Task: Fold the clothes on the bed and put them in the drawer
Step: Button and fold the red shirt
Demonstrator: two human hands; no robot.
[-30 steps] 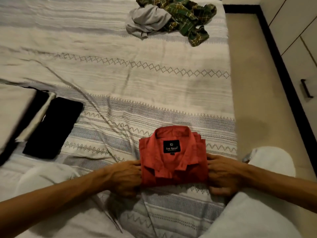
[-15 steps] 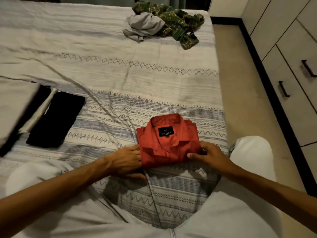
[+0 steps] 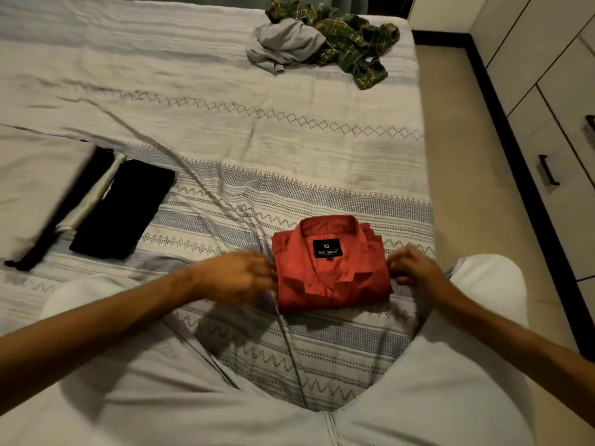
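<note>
Patterned bedspread (image 3: 289,101) has the folded red shirt (image 3: 331,268) lying near its right edge, left hand (image 3: 235,276) too blurry to call, right hand (image 3: 415,268) loosely curled, touching its side; soft, light and floppy, so probably scoop under both sides.

A home bedroom is shown. Most of the view is taken up by a bed (image 3: 225,91) covered with a pale woven bedspread (image 3: 322,194) patterned in grey zigzags and diamonds. Clothes are laid on it: a folded red shirt (image 3: 331,268), a folded black garment (image 3: 122,210) and a loose heap (image 3: 322,43) at the far edge. To the right, a beige floor (image 3: 467,188) with dark skirting is seen, and pale drawers (image 3: 560,149) with dark handles.
</note>
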